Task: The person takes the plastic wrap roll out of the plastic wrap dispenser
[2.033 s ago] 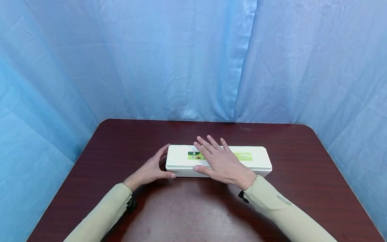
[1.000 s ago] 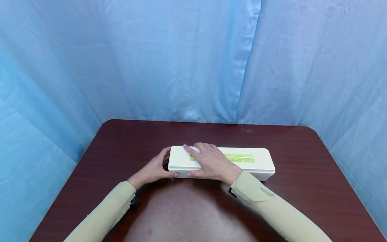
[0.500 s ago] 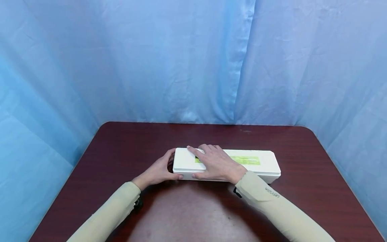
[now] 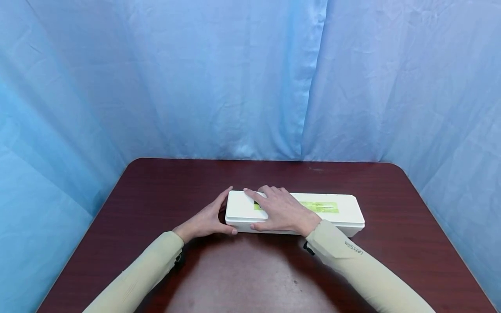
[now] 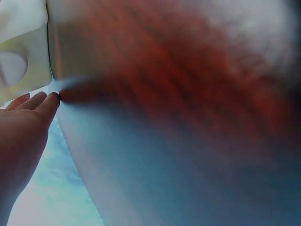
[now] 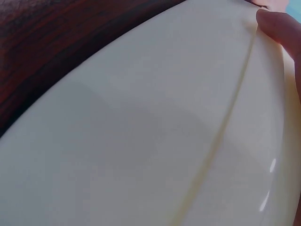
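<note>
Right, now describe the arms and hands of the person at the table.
The left hand and right hand show no gloves. The left sleeve and right sleeve are long and pale beige. Small dark lettering marks the right one. Something black, partly hidden, shows at each wrist.

One white box (image 4: pixel 309 196), one table (image 4: pixel 250 269), two sleeves (image 4: pixel 135 269) (image 4: pixel 364 269).
</note>
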Demonstrator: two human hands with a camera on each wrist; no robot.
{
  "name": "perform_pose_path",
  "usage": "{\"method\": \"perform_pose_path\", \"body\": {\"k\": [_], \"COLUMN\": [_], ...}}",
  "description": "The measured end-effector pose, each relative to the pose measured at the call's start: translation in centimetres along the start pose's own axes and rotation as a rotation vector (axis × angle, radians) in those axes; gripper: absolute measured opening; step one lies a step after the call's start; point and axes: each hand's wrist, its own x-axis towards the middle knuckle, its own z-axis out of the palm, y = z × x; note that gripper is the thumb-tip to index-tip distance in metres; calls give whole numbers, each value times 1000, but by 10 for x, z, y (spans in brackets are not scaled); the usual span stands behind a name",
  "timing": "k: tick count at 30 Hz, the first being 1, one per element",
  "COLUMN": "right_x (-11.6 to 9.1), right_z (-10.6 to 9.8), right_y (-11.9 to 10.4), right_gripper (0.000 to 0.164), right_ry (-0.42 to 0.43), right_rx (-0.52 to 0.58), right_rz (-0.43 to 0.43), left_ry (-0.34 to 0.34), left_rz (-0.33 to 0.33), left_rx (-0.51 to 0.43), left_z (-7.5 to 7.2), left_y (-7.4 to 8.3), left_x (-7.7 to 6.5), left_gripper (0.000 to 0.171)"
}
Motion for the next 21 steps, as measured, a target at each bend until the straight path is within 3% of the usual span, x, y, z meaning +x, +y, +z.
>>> {"method": "perform_pose_path", "body": {"k": [12, 21], "right_x": [2, 4], "right_z": [1, 2], "right_y": [-1, 0], "right_gripper": [105, 97], "right_ry": [-23, -6], "right_rx": [-20, -9], "right_rz": [17, 27], "left_ry": [64, 95], "left_rz": [30, 54], "left_rx": [122, 164], "left_z": [-2, 0], "left_y": [-5, -7], "left_x": [9, 12], "left_gripper": [115, 103]}}
